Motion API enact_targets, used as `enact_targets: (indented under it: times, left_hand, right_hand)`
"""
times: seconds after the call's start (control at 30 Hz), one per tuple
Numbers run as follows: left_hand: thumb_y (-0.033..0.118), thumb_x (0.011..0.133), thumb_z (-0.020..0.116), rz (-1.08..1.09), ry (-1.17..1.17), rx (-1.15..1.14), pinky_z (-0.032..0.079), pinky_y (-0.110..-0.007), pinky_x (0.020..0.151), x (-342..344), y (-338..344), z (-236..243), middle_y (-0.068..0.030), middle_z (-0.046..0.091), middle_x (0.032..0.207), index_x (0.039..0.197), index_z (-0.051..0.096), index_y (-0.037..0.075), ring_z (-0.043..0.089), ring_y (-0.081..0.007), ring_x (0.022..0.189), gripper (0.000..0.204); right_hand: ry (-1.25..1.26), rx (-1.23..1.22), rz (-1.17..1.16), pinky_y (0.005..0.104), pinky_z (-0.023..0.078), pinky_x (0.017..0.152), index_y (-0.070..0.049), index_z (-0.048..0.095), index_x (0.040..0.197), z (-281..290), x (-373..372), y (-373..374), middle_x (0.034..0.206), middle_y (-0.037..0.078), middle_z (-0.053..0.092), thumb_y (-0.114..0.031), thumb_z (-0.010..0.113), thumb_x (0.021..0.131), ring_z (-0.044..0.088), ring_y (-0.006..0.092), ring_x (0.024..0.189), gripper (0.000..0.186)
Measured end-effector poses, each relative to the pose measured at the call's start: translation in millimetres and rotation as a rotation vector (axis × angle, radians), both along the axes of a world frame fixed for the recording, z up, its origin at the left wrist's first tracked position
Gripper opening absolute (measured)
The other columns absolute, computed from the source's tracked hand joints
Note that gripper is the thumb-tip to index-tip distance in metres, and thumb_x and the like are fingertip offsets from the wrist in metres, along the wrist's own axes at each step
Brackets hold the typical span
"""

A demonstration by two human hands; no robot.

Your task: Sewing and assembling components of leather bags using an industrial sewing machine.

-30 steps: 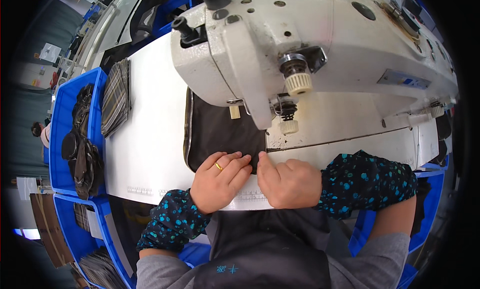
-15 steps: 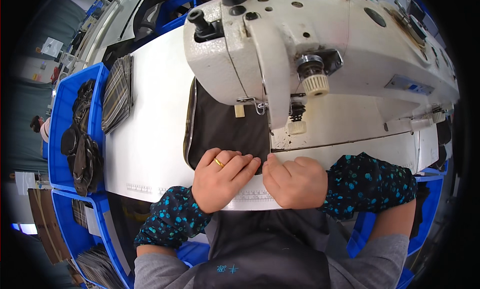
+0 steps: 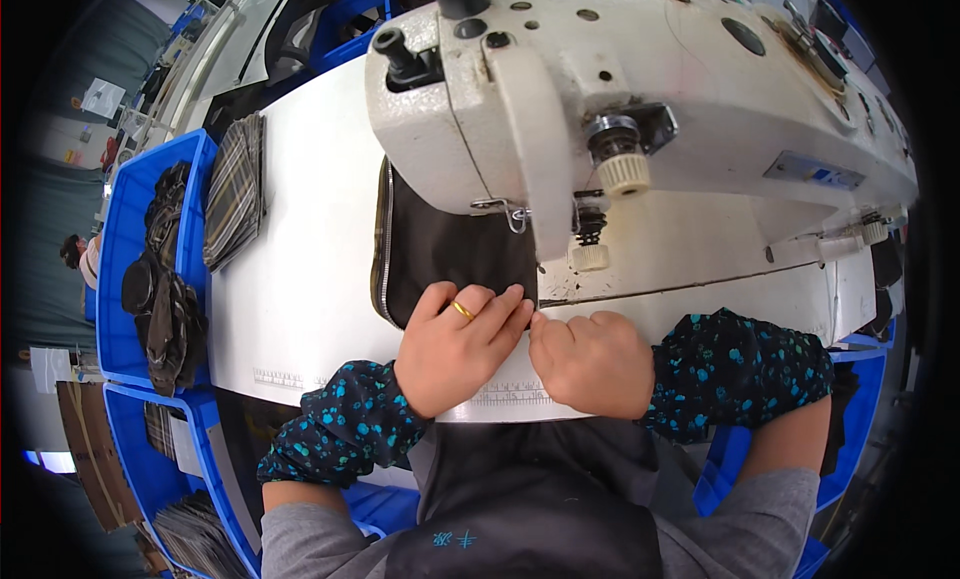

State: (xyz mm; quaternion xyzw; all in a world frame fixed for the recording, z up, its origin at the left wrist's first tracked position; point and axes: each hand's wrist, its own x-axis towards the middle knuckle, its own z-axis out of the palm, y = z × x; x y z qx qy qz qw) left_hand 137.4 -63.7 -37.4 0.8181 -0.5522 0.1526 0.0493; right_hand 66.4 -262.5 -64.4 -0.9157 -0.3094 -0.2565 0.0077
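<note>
A dark fabric piece (image 3: 450, 244) with a metal zipper (image 3: 383, 249) curving along its left side lies under the white sewing machine's (image 3: 640, 69) head. Its far part is hidden by the machine. My left hand (image 3: 463, 344), with a gold ring, rests on the near edge, its bent fingers pressed together on the cloth by the near right corner. Beside it, my right hand (image 3: 592, 364) is closed, thumb and forefinger pinching at that same corner. The fingertips of both hands almost meet. Patterned dark sleeve covers are on both forearms.
A stack of striped fabric pieces (image 3: 236, 191) lies at the table's left edge. Beyond it stands a blue bin (image 3: 112, 314) with dark pieces inside, and a second blue bin (image 3: 125, 449) nearer. Ruler markings (image 3: 275, 377) run along the white tabletop's (image 3: 300, 279) near edge.
The fabric piece has slid a little farther under the machine head, and a small yellowish tab on it is now out of sight. My left hand has shifted forward and right; my right hand barely moved.
</note>
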Motion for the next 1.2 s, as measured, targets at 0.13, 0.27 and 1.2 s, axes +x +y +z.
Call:
enact_targets:
  times: [0.13,0.27,1.2]
  left_hand:
    - [0.019,0.073,0.064,0.007,-0.033,-0.006,0.047,-0.035,0.086,15.4,-9.3,-1.1,-0.0016,0.07,0.119,0.113,0.075,0.009,0.062,-0.0173,0.1,0.042]
    - [0.017,0.075,0.064,0.039,-0.008,0.001,0.046,-0.039,0.09,29.8,-15.8,0.5,-0.0009,0.071,0.117,0.109,0.075,0.01,0.063,-0.0182,0.102,0.036]
    - [-0.001,0.068,0.07,0.208,0.128,-0.341,0.055,-0.032,0.067,-11.6,0.4,3.7,-0.0009,0.073,0.106,0.105,0.075,0.009,0.063,-0.0213,0.082,0.039]
  right_hand:
    - [-0.005,0.011,-0.013,0.0294,0.039,0.046,-0.006,0.068,0.076,-2.7,10.8,-4.9,0.063,-0.001,0.046,-0.007,0.073,0.08,0.053,0.013,0.052,0.007]
    - [0.029,0.038,-0.004,0.0285,0.042,0.048,-0.004,0.07,0.082,-3.4,16.0,-7.9,0.065,-0.001,0.052,-0.008,0.071,0.081,0.056,0.0132,0.054,0.004]
    - [1.036,1.17,-0.171,0.0343,0.05,0.052,-0.004,0.061,0.09,16.7,30.0,-14.5,0.072,0.007,0.066,-0.018,0.066,0.093,0.064,0.0196,0.057,0.015]
